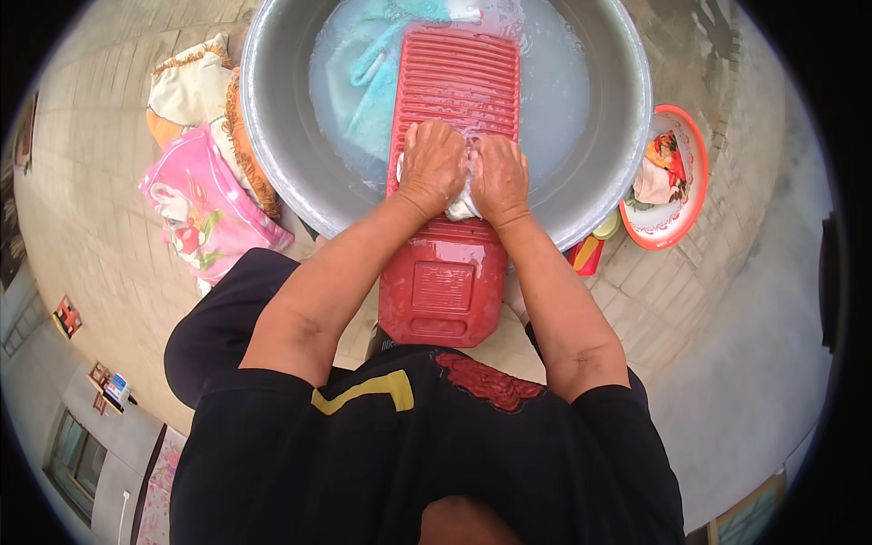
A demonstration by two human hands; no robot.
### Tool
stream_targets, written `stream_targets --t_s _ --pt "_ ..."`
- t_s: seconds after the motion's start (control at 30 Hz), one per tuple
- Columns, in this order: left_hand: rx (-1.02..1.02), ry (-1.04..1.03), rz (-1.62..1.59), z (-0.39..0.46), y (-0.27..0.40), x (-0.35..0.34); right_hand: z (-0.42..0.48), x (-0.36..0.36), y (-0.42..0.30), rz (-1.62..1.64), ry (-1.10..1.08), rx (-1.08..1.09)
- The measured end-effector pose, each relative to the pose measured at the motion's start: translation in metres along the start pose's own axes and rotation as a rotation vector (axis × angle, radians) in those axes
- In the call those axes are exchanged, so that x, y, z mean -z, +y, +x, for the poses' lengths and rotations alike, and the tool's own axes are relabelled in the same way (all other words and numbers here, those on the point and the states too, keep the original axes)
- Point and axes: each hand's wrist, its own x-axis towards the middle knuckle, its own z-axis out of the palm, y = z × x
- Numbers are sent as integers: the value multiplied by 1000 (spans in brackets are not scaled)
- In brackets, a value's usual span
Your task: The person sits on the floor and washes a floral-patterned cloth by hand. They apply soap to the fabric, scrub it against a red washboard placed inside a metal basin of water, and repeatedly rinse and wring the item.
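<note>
A red plastic washboard (458, 82) leans in a large round metal basin (272, 136), its ribbed far end in cloudy water and its smooth near end towards my body. My left hand (434, 163) and my right hand (499, 176) lie side by side on the ribs, gripping a wet whitish cloth (463, 206) that is bunched between and beneath them. The hands hide much of this cloth. Left of the board, a turquoise and white cloth (378, 102) floats partly under the water.
A folded pink floral cloth (218, 204) and cream covers with orange fringe (191, 88) lie on the paved ground at the left. To the right stands a red-rimmed enamel basin (696, 197) with patterned cloth (661, 180), near a red item with a yellow part (587, 255).
</note>
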Motion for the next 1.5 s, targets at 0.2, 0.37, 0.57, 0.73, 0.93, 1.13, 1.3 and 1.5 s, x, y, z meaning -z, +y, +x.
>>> stream_targets --t_s 0.2,0.37,0.57,0.73,0.93,1.13,1.3,1.5 --pt "181 -34 100 21 4 21 20 -12 1 41 13 -178" --pt "119 -20 -142 -58 37 45 -54 42 -44 109 26 -33" --pt "10 237 -145 -108 41 7 -89 9 -42 91 105 101" --pt "-59 214 -131 -84 30 8 -56 1 -34 239 193 114" --pt "-123 178 -119 -65 23 12 -40 -2 -23 221 122 68" --pt "-204 169 -44 -52 11 9 -29 -4 -20 252 138 16" --pt "-221 120 7 -41 10 11 -29 -6 -19 235 166 -42" --pt "-91 -1 -86 -46 11 29 -32 11 -22 163 248 31"
